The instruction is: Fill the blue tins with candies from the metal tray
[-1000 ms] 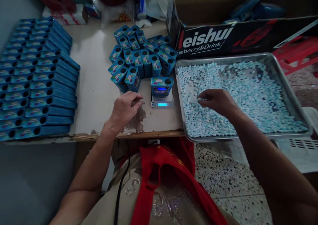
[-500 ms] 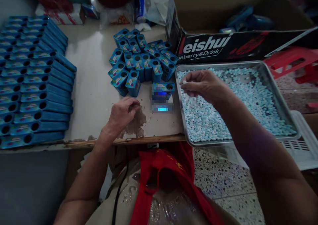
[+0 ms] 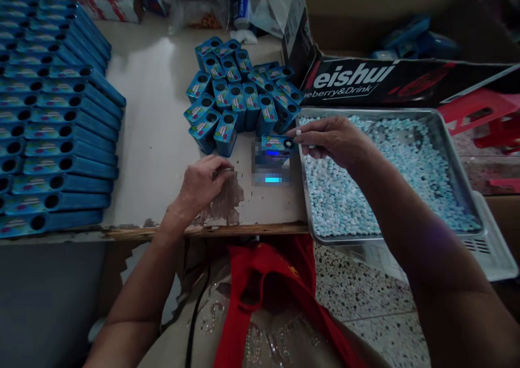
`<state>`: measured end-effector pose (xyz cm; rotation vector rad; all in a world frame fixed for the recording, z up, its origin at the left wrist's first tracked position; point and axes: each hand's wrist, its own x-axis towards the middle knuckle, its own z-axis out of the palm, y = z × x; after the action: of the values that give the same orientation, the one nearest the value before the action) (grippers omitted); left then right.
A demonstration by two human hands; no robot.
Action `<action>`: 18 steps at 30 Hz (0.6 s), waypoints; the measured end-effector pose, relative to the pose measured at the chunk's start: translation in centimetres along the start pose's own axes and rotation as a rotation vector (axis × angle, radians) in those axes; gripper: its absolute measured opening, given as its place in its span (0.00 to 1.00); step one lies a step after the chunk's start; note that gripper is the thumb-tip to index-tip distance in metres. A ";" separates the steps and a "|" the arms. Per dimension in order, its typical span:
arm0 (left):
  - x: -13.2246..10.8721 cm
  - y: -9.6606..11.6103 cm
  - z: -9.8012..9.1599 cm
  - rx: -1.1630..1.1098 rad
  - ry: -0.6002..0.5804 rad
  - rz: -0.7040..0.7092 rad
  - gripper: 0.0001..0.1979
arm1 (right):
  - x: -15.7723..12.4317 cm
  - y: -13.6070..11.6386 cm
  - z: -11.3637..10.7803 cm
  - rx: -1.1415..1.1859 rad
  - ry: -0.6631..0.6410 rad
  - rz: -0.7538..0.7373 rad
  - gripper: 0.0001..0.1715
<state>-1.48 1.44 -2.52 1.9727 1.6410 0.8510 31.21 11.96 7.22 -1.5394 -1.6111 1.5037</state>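
Observation:
Pinched between the thumb and fingertips of my right hand (image 3: 335,139) is a small white candy tablet (image 3: 299,133). This hand is at the left rim of a metal tray (image 3: 455,156) spread with pale blue and white tablets (image 3: 345,205). Right beside my fingertips, a blue candy box (image 3: 273,142) with a round hole in its top stands on a small scale with a lit display (image 3: 272,180). My left hand (image 3: 203,181) rests on the table near the front edge, its fingers loosely curved, with a gap to the thumb and nothing seen in it.
Several blue boxes (image 3: 236,98) stand upright in a cluster behind the scale. Rows of similar boxes (image 3: 77,165) fill the table's left side. Behind the tray is a cardboard carton (image 3: 353,78) with blue boxes inside. A red stool (image 3: 483,110) is at the right.
My right hand with the tablet has come closer to the box on the scale, its fingertips now beside the hole. My left hand stays in place. The view has shifted slightly.

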 end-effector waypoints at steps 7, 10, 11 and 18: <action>0.4 0.2 0.2 0.037 -0.006 0.023 0.05 | -2.3 3.8 -3.1 0.190 0.136 0.094 0.06; 0.4 0.3 0.6 0.043 -0.035 0.027 0.05 | -3.9 7.2 -4.7 0.133 0.187 0.138 0.12; 0.4 0.5 0.7 0.043 -0.044 0.027 0.06 | -4.4 8.3 -5.1 0.089 0.205 0.136 0.14; 1.4 2.8 1.4 0.037 -0.017 0.050 0.05 | -5.4 11.1 -5.3 0.010 0.207 0.095 0.16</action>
<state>1.63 2.35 -1.41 2.0478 1.6155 0.8259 41.86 6.77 0.80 -1.7251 -1.4298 1.3469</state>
